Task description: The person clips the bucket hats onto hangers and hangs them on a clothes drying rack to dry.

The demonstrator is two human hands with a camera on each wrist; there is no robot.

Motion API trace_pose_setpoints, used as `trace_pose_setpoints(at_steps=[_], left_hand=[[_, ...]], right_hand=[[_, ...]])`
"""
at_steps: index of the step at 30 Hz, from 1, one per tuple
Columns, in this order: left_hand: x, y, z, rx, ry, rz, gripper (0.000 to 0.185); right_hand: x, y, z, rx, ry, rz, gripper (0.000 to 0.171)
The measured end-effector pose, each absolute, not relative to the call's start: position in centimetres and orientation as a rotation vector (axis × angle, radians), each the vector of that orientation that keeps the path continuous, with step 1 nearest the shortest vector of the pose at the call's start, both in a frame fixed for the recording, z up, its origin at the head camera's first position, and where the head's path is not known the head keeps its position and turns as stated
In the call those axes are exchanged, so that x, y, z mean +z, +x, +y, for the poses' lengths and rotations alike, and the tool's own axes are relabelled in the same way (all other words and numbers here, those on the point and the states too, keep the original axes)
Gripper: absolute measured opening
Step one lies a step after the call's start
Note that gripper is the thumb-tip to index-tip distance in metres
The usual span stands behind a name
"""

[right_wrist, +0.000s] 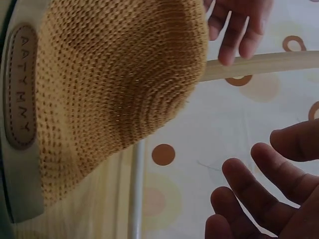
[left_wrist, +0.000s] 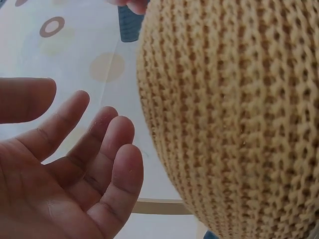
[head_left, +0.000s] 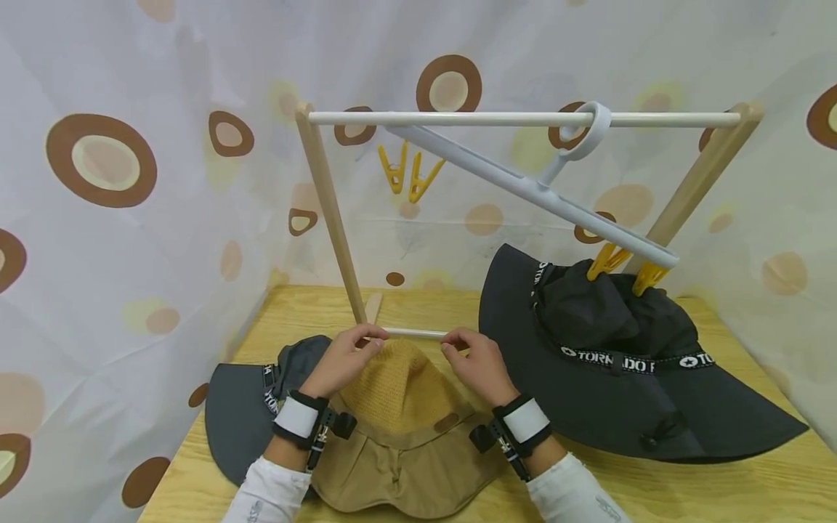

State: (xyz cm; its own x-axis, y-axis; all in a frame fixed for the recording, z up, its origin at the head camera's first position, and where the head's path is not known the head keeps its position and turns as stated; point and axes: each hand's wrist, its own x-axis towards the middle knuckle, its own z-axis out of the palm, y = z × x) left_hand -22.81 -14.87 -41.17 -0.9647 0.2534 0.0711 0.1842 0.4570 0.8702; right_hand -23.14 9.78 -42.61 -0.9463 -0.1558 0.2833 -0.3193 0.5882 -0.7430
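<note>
A tan sun hat with a knitted crown [head_left: 392, 385] and a wide fabric brim [head_left: 405, 479] sits at the front middle of the table. On its left side my left hand [head_left: 349, 359] hovers close to the crown, fingers loosely bent and holding nothing. My right hand [head_left: 482, 365] is on the opposite side, also holding nothing. Both wrist views show a gap between the relaxed fingers and the knit [left_wrist: 229, 109]. In the right wrist view a stitched leather label [right_wrist: 21, 87] shows on the hat's band.
Behind the hat stands a wooden rack with a white top bar [head_left: 445, 118]. From it a white hanger [head_left: 497, 174] hangs tilted. Two yellow clips [head_left: 392, 171] dangle at its high end; others hold a black wide-brimmed hat [head_left: 588, 312] at right. A dark hat [head_left: 232, 414] lies at left.
</note>
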Motion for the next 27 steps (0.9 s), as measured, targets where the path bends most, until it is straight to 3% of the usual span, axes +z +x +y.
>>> trace_pose_setpoints(at_steps=[27], left_hand=[[-44.0,-23.9,-15.1,1.379,0.128,2.695,0.034]], right_hand=[[-44.9,-23.6,7.4,1.287,0.410,-2.816,0.023]])
